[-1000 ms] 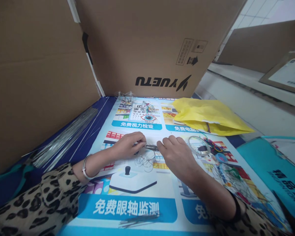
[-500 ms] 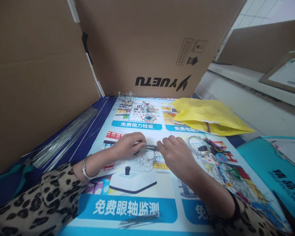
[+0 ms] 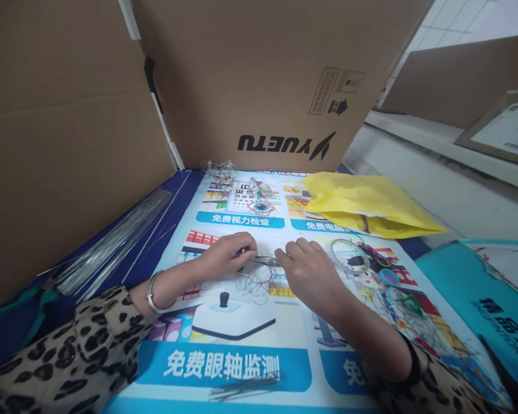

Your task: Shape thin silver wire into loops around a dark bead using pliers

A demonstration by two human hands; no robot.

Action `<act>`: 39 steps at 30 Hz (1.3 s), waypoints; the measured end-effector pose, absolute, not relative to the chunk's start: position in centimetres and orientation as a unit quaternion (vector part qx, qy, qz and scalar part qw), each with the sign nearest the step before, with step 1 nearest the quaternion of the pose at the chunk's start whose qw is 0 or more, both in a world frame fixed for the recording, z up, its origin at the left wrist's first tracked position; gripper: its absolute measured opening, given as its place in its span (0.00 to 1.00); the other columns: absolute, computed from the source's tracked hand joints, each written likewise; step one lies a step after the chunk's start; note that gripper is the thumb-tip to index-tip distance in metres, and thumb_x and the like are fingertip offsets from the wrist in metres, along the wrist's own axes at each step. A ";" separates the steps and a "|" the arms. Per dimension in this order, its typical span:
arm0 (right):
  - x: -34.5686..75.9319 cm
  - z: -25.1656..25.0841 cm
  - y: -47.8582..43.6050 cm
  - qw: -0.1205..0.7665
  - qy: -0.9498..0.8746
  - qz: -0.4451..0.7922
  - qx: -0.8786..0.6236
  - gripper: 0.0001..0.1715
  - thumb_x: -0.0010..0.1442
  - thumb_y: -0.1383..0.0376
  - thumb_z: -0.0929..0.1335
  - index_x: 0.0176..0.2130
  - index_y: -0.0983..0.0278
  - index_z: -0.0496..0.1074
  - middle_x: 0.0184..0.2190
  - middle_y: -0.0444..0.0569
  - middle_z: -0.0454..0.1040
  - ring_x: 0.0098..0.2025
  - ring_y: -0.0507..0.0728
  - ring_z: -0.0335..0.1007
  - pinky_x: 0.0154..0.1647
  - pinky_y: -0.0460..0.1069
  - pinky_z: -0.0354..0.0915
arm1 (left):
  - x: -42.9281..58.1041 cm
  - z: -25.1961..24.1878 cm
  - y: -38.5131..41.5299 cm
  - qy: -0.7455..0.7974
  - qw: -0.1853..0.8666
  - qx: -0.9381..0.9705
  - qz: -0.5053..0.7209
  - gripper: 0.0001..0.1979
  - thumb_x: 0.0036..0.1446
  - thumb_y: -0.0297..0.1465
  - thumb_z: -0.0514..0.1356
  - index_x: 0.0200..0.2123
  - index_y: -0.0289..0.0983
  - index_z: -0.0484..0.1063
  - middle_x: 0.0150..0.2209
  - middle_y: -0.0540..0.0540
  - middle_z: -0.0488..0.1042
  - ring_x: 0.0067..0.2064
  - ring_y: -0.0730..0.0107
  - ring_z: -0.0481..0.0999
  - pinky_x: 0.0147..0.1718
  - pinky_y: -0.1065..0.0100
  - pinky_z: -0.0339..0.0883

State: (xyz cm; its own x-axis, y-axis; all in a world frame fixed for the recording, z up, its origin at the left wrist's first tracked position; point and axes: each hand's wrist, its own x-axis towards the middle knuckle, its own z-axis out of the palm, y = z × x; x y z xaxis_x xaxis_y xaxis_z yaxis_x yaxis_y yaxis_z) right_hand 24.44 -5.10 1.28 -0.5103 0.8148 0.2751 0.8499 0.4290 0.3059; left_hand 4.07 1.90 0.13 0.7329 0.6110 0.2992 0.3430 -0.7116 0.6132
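Observation:
Near the middle of the printed sheet (image 3: 242,319), my left hand (image 3: 235,253) has its fingers pinched on a thin wire piece. My right hand (image 3: 308,270) is closed around small pliers (image 3: 265,261), whose metal jaws point left toward my left fingertips. The handles are hidden in the right palm. Below and between the two hands lies a tangle of thin bent wire (image 3: 259,284). A clear ring-shaped roll (image 3: 349,256) sits just right of my right hand, beside coloured cords (image 3: 377,254).
Long silvery wires (image 3: 116,241) lie at the left, and short dark pieces (image 3: 246,388) at the front. Tangled wire pieces (image 3: 259,188) rest at the back. A yellow bag (image 3: 366,201) and a teal bag (image 3: 479,310) lie at the right. Cardboard (image 3: 259,75) stands behind.
The pliers' jaws look more spread than before. The wire tangle beneath has shifted slightly. Both hands stay in nearly the same place.

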 end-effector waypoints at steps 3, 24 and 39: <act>24.5 1.2 -5.0 0.044 -0.845 -0.194 -0.497 0.09 0.56 0.74 0.61 0.35 0.64 0.68 0.29 0.49 0.66 0.34 0.57 0.54 0.34 0.51 0.45 | 4.1 0.1 1.9 0.267 0.278 0.887 0.253 0.06 0.55 0.23 0.49 0.29 0.36 0.64 0.29 0.52 0.66 0.30 0.77 0.63 0.31 0.74 0.58; 24.6 0.6 -5.1 0.031 -0.842 -0.117 -0.525 0.12 0.55 0.74 0.62 0.37 0.63 0.69 0.30 0.48 0.69 0.34 0.54 0.58 0.33 0.49 0.47 | 4.2 0.0 1.9 0.290 0.280 0.878 0.257 0.06 0.55 0.25 0.51 0.28 0.36 0.65 0.28 0.51 0.67 0.29 0.76 0.64 0.30 0.73 0.58; 24.3 0.9 -6.5 0.025 -0.841 -0.223 -0.492 0.13 0.56 0.73 0.63 0.43 0.67 0.67 0.29 0.49 0.69 0.32 0.55 0.60 0.29 0.51 0.47 | 4.4 0.4 1.8 0.306 0.289 0.878 0.230 0.05 0.55 0.26 0.52 0.29 0.36 0.66 0.27 0.52 0.67 0.28 0.77 0.64 0.28 0.74 0.57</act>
